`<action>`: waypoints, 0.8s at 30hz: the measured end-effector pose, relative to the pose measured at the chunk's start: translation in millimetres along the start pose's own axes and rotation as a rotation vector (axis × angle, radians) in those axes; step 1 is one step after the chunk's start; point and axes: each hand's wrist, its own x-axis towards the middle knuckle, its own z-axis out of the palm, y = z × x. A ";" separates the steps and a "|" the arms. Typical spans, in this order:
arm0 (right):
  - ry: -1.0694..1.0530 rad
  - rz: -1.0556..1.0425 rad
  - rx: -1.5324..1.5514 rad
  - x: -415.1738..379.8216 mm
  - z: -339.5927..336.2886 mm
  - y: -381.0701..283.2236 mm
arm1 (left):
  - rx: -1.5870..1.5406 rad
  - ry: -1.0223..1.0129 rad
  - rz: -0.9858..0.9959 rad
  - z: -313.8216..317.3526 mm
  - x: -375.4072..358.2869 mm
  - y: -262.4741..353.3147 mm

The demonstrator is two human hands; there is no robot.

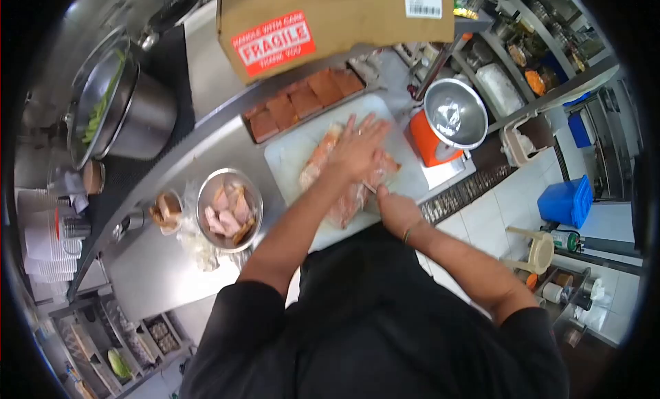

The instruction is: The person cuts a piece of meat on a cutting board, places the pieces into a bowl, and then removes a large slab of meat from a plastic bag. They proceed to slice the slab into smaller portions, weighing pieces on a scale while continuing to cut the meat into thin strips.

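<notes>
Head view, looking down over the person's black top. Left hand point(357, 150) lies flat, fingers spread, pressing on a salmon fillet point(344, 175) that lies on a white cutting board point(292, 158) on the steel table point(158, 261). Right hand point(393, 210) is closed around what looks like a knife handle at the near edge of the fish; blade mostly hidden, so its angle I cannot tell.

Just left of the board: a metal bowl point(229, 208) of pinkish trimmings. Behind the board: a tray of orange portions point(302, 103). A cardboard box point(330, 20) marked fragile sits above it. Right of the board: a steel bowl on an orange scale point(450, 120).

Judgement: slicing goes best with the flat palm steady, fingertips lifted clear of the blade, and long even strokes.
</notes>
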 end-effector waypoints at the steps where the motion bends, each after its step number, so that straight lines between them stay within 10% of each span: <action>1: -0.037 0.006 -0.001 -4.2 -4.1 -8.2 | -0.062 0.005 -0.013 0.9 -7.5 -2.1; 24: 0.055 0.068 0.031 7.7 35.6 -1.7 | 0.096 -0.028 0.029 4.7 -1.0 5.6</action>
